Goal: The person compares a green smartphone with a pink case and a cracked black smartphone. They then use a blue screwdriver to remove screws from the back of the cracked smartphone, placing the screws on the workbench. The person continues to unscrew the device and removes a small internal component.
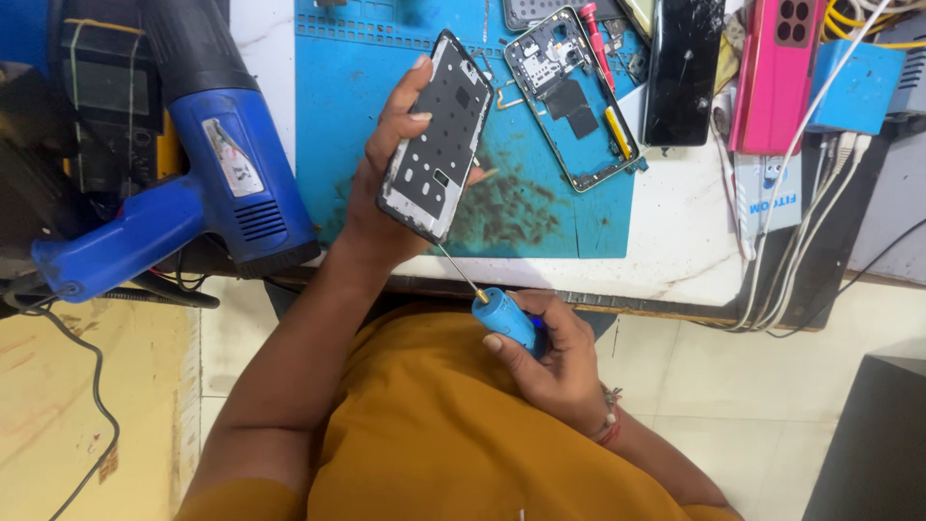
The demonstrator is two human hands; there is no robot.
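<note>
My left hand [386, 183] grips a black phone middle frame [436, 135], held tilted above the blue work mat [540, 212]. My right hand [555, 362] is closed around a blue-handled screwdriver [506, 318], whose thin shaft points up toward the lower edge of the frame. The tip sits close to the frame's bottom corner; whether it touches cannot be made out. Both hands hover near the table's front edge, above my orange shirt.
An opened phone body [574, 106] lies on the mat with a red screwdriver [595, 39]. A blue heat gun [207, 164] stands at the left. A black phone [683, 68], a pink phone case [776, 72], a blue box [858, 87] and white cables [801, 222] crowd the right.
</note>
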